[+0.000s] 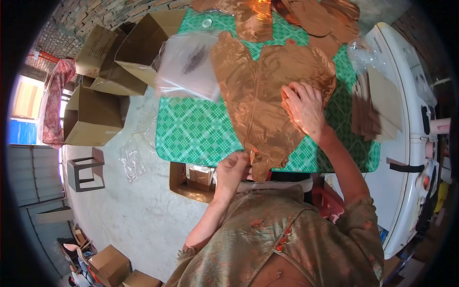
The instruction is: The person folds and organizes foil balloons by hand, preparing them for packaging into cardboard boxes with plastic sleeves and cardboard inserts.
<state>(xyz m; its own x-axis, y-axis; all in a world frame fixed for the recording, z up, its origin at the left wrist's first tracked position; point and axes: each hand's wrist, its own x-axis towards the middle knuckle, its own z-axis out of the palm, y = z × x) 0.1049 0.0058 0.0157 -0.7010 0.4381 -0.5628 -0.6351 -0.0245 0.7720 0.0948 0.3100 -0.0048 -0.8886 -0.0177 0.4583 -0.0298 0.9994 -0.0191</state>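
Observation:
A shiny brown garment [267, 81] lies spread over the green checked tabletop [191, 129], its narrow lower end hanging over the front edge. My left hand [233, 170] pinches the garment's edge near that lower end, fingers pressed together. On the garment's right part rests my right hand [306, 106], its fingers bent and slightly apart, with a fold of the fabric beside the fingertips. A stack of clear plastic bags [189, 67] is just left of the garment. More brown fabric [322, 19] lies at the table's far side.
Open cardboard boxes [98, 117] stand on the floor at the left, near a small grey stool [86, 174]. Another box [191, 193] sits below the table's front edge. Cardboard sheets [382, 100] and a white appliance [406, 62] are at the right.

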